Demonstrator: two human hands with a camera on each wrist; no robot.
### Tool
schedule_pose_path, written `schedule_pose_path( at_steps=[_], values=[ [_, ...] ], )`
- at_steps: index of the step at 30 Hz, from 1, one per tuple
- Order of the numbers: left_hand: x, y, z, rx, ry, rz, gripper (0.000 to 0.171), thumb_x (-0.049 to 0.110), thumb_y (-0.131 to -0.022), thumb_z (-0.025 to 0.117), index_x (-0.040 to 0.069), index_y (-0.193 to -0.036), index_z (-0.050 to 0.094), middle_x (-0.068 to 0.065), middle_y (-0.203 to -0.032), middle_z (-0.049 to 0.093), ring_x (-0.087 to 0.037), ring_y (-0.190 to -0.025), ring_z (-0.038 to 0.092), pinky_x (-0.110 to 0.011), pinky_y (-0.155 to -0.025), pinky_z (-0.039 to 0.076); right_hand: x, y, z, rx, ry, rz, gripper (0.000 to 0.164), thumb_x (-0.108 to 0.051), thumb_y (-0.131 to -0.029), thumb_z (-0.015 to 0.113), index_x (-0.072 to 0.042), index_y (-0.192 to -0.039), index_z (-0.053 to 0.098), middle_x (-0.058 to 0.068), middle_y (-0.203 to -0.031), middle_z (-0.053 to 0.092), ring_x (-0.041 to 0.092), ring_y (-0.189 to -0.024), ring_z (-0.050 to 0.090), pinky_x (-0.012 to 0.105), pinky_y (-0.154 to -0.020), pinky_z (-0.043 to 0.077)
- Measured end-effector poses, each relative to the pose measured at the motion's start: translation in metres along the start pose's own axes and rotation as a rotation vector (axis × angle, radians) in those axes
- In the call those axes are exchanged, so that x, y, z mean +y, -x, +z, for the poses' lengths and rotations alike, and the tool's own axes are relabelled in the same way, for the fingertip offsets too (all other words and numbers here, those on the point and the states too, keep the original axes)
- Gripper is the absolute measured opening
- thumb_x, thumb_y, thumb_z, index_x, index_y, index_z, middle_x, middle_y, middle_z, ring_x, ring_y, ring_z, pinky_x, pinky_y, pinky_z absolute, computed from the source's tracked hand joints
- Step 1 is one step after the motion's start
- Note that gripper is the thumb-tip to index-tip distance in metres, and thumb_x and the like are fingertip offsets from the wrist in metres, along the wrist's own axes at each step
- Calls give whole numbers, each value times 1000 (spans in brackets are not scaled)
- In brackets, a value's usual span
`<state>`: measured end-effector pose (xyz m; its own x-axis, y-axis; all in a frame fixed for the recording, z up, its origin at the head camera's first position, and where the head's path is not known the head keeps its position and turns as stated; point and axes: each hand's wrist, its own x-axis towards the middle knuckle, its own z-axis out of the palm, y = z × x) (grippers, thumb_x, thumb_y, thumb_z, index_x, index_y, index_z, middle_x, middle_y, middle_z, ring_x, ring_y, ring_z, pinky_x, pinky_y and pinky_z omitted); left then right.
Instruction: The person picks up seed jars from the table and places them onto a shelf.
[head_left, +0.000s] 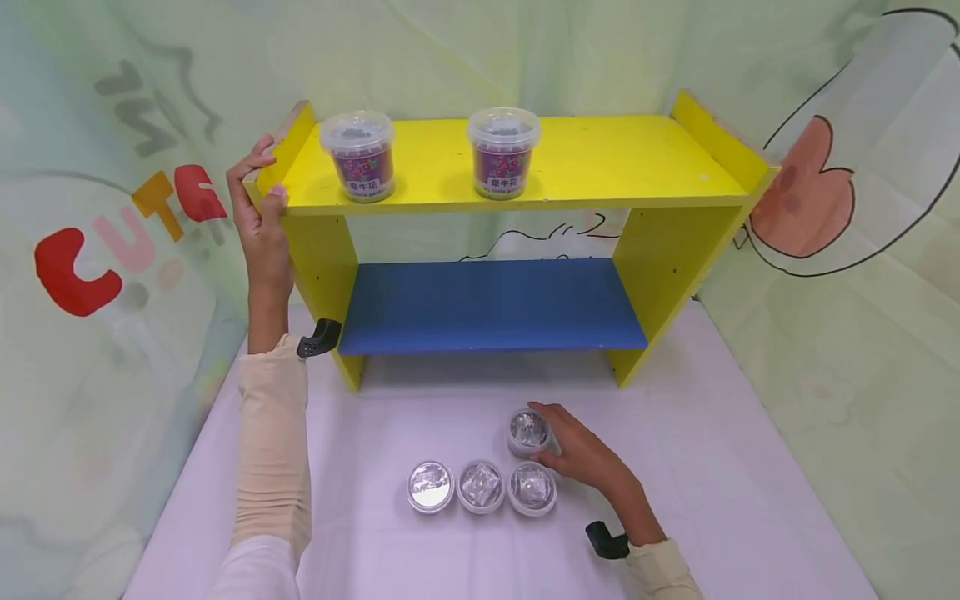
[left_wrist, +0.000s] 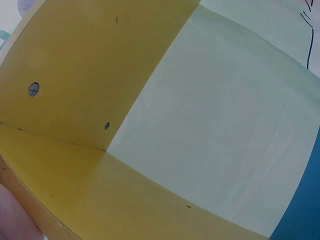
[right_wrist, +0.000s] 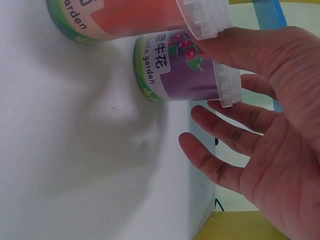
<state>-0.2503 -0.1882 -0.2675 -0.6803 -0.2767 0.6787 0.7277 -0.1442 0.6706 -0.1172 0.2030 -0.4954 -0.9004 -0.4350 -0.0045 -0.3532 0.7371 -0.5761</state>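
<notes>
Head view: the right hand (head_left: 581, 450), the nearer one, has its fingers spread around an upright purple plastic cup (head_left: 528, 429); whether they grip, I cannot tell. A clear-lidded red plastic cup (right_wrist: 142, 17) stands beside the thumb; ahead, white tabletop (head_left: 435, 417) stretches toward a yellow-and-blue shelf (head_left: 600, 158), gripped by the left hand (head_left: 262, 225)

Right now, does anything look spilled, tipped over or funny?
Nothing looks spilled, and none of the six cups lies on its side. One small odd thing: a tiny pale spot near the right end of the yellow shelf, maybe a scuff.
</notes>
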Motion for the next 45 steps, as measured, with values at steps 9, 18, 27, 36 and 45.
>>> schedule_pose_path(
  at_steps=[9,18,27,36,45],
  values=[
    [-1,0,1,13,-7,-36,25,7,-89,48,15,-113,53,-7,-150,42,-15,-141,37,-28,-111,42,2,-3,3,-28,-10,8,81,-12,-79,79,-4,-148,36,17,-141,49,34,-131,50,50,-106,44],
    [1,3,2,7,1,-43,25,7,-89,48,15,-113,53,-7,-150,42,-14,-141,37,-30,-113,39,5,-5,5,-35,-34,-9,82,-11,-76,81,-2,-146,38,18,-144,48,36,-132,48,51,-107,43],
    [5,3,2,20,8,-42,26,6,-88,47,14,-112,54,-8,-149,42,-15,-140,38,-27,-109,43,2,-9,5,-20,-44,-50,77,-10,-75,82,-2,-142,44,18,-140,52,36,-130,51,50,-106,44],
    [1,1,0,11,5,-26,26,6,-89,47,14,-113,54,-8,-149,42,-16,-140,37,-27,-108,44,3,-11,3,2,-24,-40,79,-14,-73,84,-2,-141,46,17,-140,53,36,-129,52,50,-105,45],
    [0,0,2,-4,-10,25,26,8,-89,47,15,-113,54,-11,-148,42,-18,-141,37,-32,-114,38,4,-10,0,28,-41,-24,79,-19,-75,83,-3,-142,44,17,-141,52,37,-130,50,51,-106,44]
  ],
)
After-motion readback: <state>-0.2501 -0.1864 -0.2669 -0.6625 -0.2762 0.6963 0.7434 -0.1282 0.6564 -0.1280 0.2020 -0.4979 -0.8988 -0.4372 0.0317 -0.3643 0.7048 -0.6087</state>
